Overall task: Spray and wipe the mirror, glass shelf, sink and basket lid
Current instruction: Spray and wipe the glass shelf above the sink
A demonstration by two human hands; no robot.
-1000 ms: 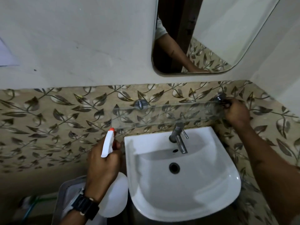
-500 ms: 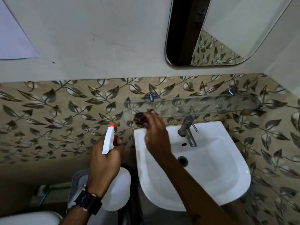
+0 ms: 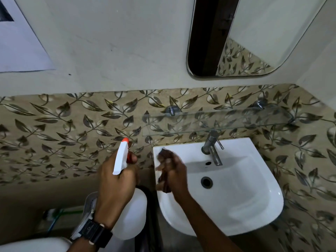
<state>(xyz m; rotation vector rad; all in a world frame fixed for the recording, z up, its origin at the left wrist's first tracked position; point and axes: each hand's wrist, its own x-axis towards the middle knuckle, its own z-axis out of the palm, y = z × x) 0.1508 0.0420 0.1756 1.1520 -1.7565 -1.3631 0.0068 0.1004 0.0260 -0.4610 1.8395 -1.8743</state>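
Observation:
My left hand grips a white spray bottle with an orange nozzle, held left of the sink and pointed at the tiled wall. My right hand holds a dark brown cloth and presses it on the left rim of the white sink. The glass shelf hangs on the wall just above the tap. A mirror is on the wall at upper right. The grey basket lid shows partly behind my left wrist.
Leaf-patterned tiles cover the lower wall. A white sheet hangs on the wall at upper left. A white rounded object sits at the bottom left edge. A green hose lies on the floor at left.
My right hand has come from the shelf's right end, past its left end, down to the sink's left rim with the cloth. The spray bottle stays in my left hand.

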